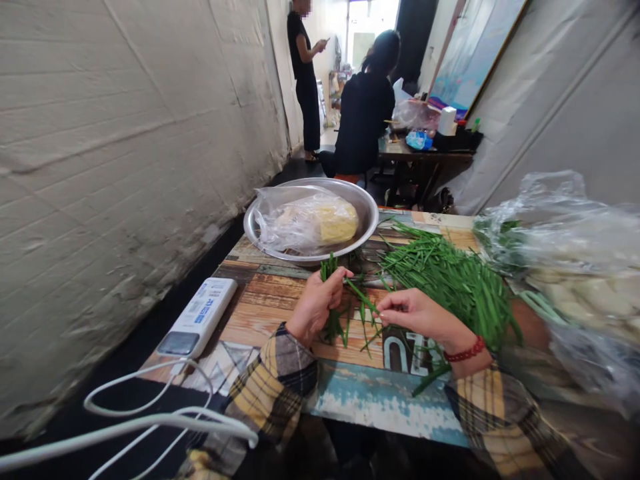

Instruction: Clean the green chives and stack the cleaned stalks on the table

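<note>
Left hand: my fingers are curled closed around a bunch of green stalks, ends jutting above and below the fist. Right hand, at 3 o'clock from the left: thumb and forefinger nearly closed, pinching what looks like the lower end of a single stalk that slants out from the left fist. Loose pile on the table at about 1 to 2 o'clock from my right hand; basin at 12 o'clock from my left.

Step in hand, as I judge it: working through the held bunch stalk by stalk. Next move calls for a firm left grip and a light fingertip pull on the right; squeezing harder could bruise thin stems.
</note>
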Available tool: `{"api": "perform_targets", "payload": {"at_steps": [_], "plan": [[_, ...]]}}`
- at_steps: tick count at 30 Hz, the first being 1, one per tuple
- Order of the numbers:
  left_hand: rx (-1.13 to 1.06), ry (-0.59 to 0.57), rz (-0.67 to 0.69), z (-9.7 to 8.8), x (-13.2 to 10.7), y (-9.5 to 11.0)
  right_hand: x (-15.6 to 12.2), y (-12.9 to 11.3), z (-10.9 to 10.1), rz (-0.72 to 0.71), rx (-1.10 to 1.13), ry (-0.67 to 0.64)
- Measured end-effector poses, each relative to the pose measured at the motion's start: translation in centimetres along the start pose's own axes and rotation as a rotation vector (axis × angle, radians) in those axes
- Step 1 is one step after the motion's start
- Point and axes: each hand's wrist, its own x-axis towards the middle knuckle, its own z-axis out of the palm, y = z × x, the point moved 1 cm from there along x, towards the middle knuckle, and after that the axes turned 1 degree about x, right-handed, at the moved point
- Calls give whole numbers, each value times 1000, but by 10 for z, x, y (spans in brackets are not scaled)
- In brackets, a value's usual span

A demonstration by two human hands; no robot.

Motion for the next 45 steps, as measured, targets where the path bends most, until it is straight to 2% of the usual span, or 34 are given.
{"api": "perform_targets", "payload": {"at_steps": [2, 3, 4, 6, 8, 9, 11, 13, 16, 20, 23, 26, 31, 37, 40, 45], "plan": [[-35, -4, 14, -2, 1, 2, -8, -2, -14, -49, -134, -48], [-43, 3, 21, -3, 2, 3, -12, -3, -23, -59, -180, -16], [-42, 13, 30, -4, 2, 4, -15, -3, -32, -55, -205, 72], [-39, -3, 44, -3, 1, 5, -22, -1, -51, -26, -206, 377], [-78, -75, 27, -2, -1, 7, -26, 4, -64, -2, -196, 655], [-109, -118, 3, -1, -2, 8, -27, 6, -68, 5, -202, 726], [-146, -180, -53, -1, -4, 12, -26, 10, -68, 18, -260, 728], [-129, -192, -76, -3, -5, 16, -22, 14, -62, 23, -381, 640], [-120, -180, -41, -10, -5, 24, -15, 18, -48, 32, -698, 532], [-151, -154, -8, -17, -5, 30, -8, 23, -32, 116, -1095, 514], [-157, -140, 0, -18, -6, 31, -3, 23, -26, 151, -1201, 513], [-166, -125, -1, -17, -6, 31, 0, 23, -23, 132, -1054, 505], [-130, -130, -10, -17, -4, 29, 1, 26, -28, 94, -438, 479], [-54, -175, -62, -9, -3, 14, -1, 19, -31, 83, 57, 484], [11, -182, -109, -1, -4, 6, 0, 12, -22, 102, 175, 445], [84, -153, -137, 5, -6, -2, 6, 3, 1, 69, 222, 305]]}}
